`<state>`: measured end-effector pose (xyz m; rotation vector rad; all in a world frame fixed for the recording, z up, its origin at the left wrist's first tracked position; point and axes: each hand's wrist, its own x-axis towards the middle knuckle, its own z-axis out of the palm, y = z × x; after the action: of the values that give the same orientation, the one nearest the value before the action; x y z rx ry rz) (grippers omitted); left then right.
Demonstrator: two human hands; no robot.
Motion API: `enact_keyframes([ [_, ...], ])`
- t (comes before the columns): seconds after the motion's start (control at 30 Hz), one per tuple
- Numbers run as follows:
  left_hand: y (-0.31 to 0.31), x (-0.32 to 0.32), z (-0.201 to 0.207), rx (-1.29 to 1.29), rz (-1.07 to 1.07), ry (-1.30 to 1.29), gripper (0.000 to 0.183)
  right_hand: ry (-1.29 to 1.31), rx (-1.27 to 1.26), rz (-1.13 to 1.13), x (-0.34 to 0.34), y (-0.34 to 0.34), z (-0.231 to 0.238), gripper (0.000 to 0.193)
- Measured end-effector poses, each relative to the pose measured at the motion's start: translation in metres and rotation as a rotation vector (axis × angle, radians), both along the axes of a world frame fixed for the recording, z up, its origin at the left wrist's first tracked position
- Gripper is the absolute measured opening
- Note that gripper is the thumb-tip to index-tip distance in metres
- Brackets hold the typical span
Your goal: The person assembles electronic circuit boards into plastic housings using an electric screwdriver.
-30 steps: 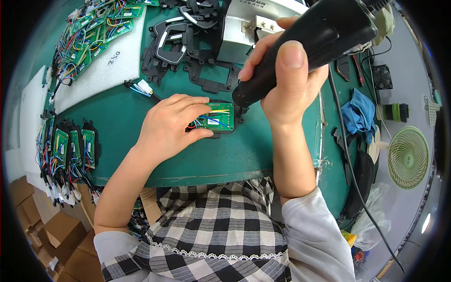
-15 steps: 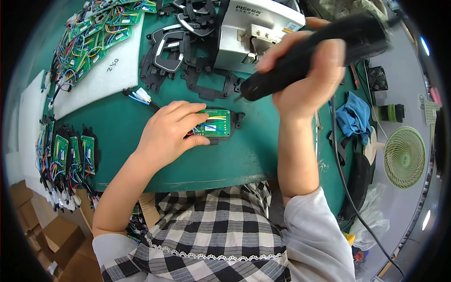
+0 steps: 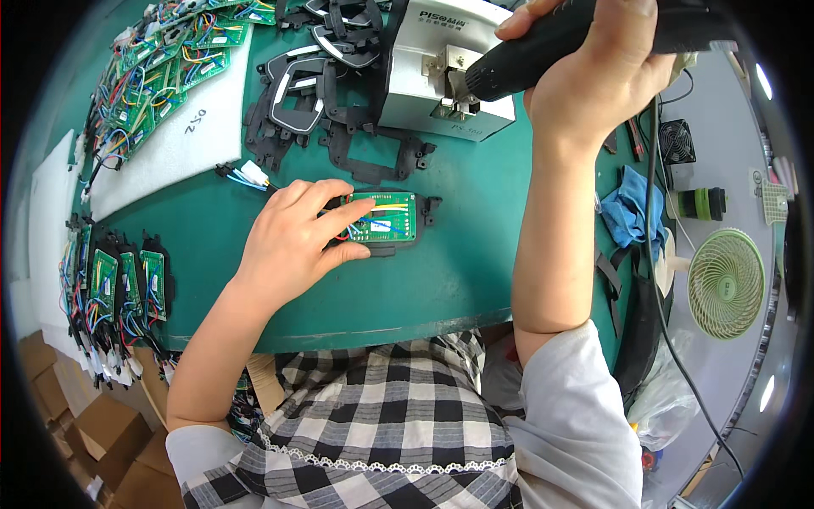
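Note:
My left hand rests on the table with thumb and fingers gripping the left part of a green circuit board. The board lies on a black plastic frame, with red, yellow and blue wires across it. A black cable with a white connector runs out behind my fingers. Wrapped round a black electric screwdriver, my right hand is raised at the far side. The screwdriver's nose points at the metal pickup of a silver screw feeder; its bit is hard to make out there.
Black plastic frames lie beyond the board. Wired circuit boards heap on white foam at far left, and several more line the left edge. At right are a blue cloth, a green fan and the hanging screwdriver cord.
My right hand has carried the screwdriver away from me, bringing its nose to the feeder's pickup. My left hand stays on the board, shifted only slightly.

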<state>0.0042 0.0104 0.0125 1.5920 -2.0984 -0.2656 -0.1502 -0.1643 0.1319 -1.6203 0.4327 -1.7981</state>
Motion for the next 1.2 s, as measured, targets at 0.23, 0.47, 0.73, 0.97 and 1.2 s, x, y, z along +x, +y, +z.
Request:
enact_keyframes([
  [0.23, -0.001, -0.004, -0.001, -0.032, 0.046, 0.013, 0.053, 0.297, 0.173, 0.196, -0.027, 0.039, -0.034, 0.073],
  [0.47, -0.001, -0.003, -0.006, -0.037, 0.046, 0.023, 0.052, 0.226, 0.267, 0.296, -0.03, 0.06, -0.053, 0.077],
  [0.73, 0.0, 0.01, -0.006, -0.011, 0.023, 0.158, 0.053, 0.273, 0.246, 0.297, -0.026, 0.071, -0.056, 0.089],
  [0.97, 0.001, 0.005, -0.004, 0.028, 0.115, 0.206, 0.047, 0.309, 0.26, 0.341, -0.029, 0.058, -0.052, 0.086],
  [1.2, -0.001, -0.001, -0.007, 0.009, 0.163, 0.249, 0.044, 0.03, -0.077, 0.094, -0.032, -0.025, 0.004, 0.065],
])
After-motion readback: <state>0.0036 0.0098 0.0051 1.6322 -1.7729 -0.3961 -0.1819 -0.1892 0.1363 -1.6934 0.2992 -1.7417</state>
